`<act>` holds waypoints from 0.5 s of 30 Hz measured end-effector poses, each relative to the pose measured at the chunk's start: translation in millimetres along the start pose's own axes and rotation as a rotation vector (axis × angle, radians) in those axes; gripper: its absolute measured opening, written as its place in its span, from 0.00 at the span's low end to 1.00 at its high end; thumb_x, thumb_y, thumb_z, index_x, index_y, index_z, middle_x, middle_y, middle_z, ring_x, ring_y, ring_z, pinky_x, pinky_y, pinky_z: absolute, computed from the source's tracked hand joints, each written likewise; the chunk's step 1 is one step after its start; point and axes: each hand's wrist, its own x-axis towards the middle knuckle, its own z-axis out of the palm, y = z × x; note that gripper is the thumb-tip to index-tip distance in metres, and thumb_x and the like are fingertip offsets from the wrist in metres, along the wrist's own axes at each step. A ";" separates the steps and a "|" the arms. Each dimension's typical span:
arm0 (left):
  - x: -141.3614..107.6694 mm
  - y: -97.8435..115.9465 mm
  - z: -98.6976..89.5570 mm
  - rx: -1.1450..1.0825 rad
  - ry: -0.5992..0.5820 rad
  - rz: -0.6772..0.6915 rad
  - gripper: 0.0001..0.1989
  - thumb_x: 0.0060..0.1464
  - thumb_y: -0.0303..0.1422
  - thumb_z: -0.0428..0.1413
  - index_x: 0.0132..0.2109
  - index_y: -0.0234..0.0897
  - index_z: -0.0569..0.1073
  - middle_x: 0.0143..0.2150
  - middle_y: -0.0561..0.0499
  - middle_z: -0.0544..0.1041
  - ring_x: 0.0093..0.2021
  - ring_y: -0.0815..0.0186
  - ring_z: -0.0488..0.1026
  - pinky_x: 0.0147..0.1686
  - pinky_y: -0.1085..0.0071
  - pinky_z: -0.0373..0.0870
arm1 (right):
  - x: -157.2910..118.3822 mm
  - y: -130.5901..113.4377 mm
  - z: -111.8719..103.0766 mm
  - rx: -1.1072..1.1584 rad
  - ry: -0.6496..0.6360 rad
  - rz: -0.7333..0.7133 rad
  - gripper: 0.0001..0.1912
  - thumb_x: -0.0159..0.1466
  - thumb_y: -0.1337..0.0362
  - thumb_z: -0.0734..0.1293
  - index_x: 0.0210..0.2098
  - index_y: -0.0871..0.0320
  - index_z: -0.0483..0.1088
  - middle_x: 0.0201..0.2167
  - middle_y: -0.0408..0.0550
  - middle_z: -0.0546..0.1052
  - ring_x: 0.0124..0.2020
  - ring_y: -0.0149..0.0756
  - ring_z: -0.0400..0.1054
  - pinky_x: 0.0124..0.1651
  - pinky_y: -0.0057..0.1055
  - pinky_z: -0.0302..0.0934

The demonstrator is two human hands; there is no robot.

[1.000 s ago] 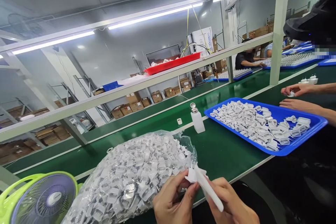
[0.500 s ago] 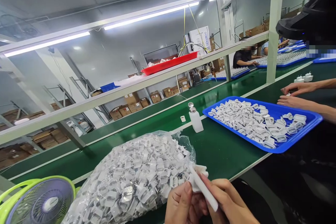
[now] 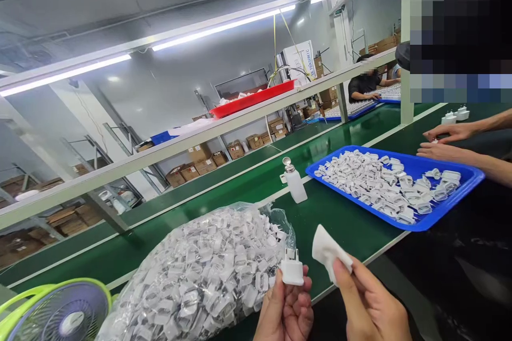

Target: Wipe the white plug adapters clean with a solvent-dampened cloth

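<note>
My left hand (image 3: 285,309) is closed on a white plug adapter (image 3: 292,270), holding it upright with its two pins pointing up. In my right hand (image 3: 366,298) a folded white cloth (image 3: 328,249) is pinched between thumb and fingers, apart from the adapter. Just left of my hands lies a large clear plastic bag (image 3: 208,272) full of similar white plug parts. Beyond my right hand a blue tray (image 3: 430,222) holds many loose white plug pieces.
A white pump bottle (image 3: 296,186) stands on the green bench (image 3: 340,218) behind my hands. A green and purple fan (image 3: 72,314) is at lower left. At right are a co-worker's hands (image 3: 452,141). A red tray (image 3: 252,100) sits on the overhead shelf.
The cloth was against my left hand's fingers, covering what they held. Now my right hand has drawn it away to the right, and the adapter shows in my left hand.
</note>
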 end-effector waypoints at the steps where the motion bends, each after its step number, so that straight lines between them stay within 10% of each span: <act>1: 1.6 -3.6 -0.6 0.099 0.008 0.096 0.12 0.54 0.35 0.68 0.40 0.29 0.85 0.34 0.40 0.85 0.27 0.68 0.80 0.29 0.78 0.79 | 1.8 -1.3 -0.6 -0.007 -0.060 -0.024 0.26 0.60 0.43 0.72 0.45 0.58 0.81 0.41 0.52 0.84 0.43 0.45 0.78 0.44 0.21 0.70; 8: 13.0 -9.2 -12.1 1.097 0.219 1.346 0.16 0.52 0.27 0.67 0.48 0.45 0.84 0.45 0.48 0.86 0.43 0.59 0.83 0.46 0.71 0.79 | 23.4 -2.0 -17.9 0.034 -0.444 -0.002 0.24 0.65 0.47 0.68 0.49 0.58 0.81 0.38 0.53 0.84 0.37 0.46 0.79 0.41 0.30 0.74; 11: 19.3 -5.4 -10.7 1.276 0.102 1.422 0.16 0.56 0.26 0.63 0.50 0.44 0.83 0.46 0.48 0.85 0.44 0.60 0.83 0.46 0.71 0.79 | 36.2 -4.0 -28.4 -0.165 -0.341 -0.366 0.18 0.69 0.54 0.66 0.53 0.53 0.79 0.38 0.51 0.83 0.33 0.40 0.77 0.38 0.26 0.72; 15: 50.5 -13.8 23.8 1.283 -0.058 1.120 0.13 0.60 0.32 0.60 0.51 0.43 0.81 0.46 0.47 0.84 0.43 0.59 0.82 0.42 0.69 0.80 | 58.6 -5.9 -48.7 -0.278 -0.397 -0.601 0.18 0.71 0.58 0.63 0.56 0.51 0.77 0.44 0.52 0.82 0.39 0.40 0.78 0.42 0.26 0.72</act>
